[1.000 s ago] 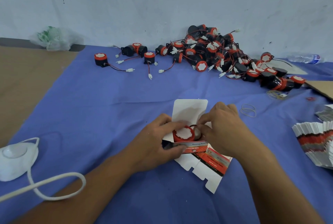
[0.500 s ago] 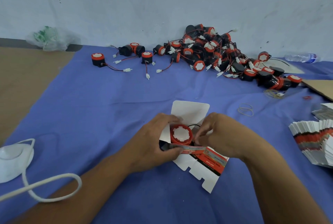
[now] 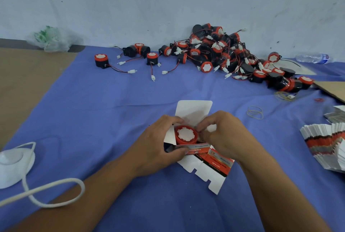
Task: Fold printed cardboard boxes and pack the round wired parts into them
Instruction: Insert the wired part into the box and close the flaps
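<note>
Blue-covered bench (image 3: 93,120), left hand (image 3: 158,144) fingers curled round printed box (image 3: 194,109), round part (image 3: 186,134) inside, right hand (image 3: 225,134) fingers curled beside it, hold unclear.

Red and white on blue cloth (image 3: 93,120)
Round part (image 3: 185,135) red, white-faced; box (image 3: 220,161) white inside, print red, perhaps orange-edged.

Soft, even, bluish light is spread over the scene. Only faint shadows are thrown on the blue cloth (image 3: 97,123). Edges are bowed by wide-angle distortion; fine detail is slightly smeared.
</note>
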Available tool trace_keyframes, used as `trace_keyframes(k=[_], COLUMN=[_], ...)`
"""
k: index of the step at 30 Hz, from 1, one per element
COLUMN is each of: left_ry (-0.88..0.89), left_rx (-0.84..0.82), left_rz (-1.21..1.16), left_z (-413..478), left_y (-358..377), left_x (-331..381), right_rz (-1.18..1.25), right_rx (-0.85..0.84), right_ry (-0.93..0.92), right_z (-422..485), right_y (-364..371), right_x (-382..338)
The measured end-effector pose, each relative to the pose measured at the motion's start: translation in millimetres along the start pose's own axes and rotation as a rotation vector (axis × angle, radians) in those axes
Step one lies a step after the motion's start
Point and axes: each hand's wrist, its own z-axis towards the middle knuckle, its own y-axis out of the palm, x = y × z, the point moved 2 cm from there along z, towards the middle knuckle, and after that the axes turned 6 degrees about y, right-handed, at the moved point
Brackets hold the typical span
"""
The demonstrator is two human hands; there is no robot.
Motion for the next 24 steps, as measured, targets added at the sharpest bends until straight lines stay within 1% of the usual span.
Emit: trace_keyframes(k=[3,5,7,9,13,15,17,18,21,24], left_ry=[-0.033,-0.074,-0.107,-0.088,0.014,-0.036,-0.109,-0.113,-0.132,-0.156], left_rx=[0.025,0.109,0.220,0.271,0.228,0.162,0.061,0.037,0.038,0.026], left_rz=[0.002,-0.076,-0.149,-0.183,-0.052,-0.031,-0.068,-0.089,-0.119,-0.063], left_z=[-1,-1,-2,0,3,2,-1,-2,-3,-1], left_y=[1,1,1,1,-1,1,6,8,9,9], left_x=[0,-2,-5,-4,-2,-5,-7,-7,-4,-6], right_rz=[0.053,0.069,0.077,0.058,0.006,0.074,0.156,0.184,0.296,0.437], right_rx=[-0.052,-0.052,-0.017,0.057,0.223,0.286,0.330,0.341,0.358,0.390], right_ry=[0.051,0.072,0.077,0.058,-0.019,-0.047,-0.087,-0.092,-0.082,-0.052], right_z=[3,5,7,8,7,4,2,1,1,-1], right_y=[2,5,9,12,16,20,23,24,27,28], right_x=[1,3,4,5,6,9,9,9,10,11])
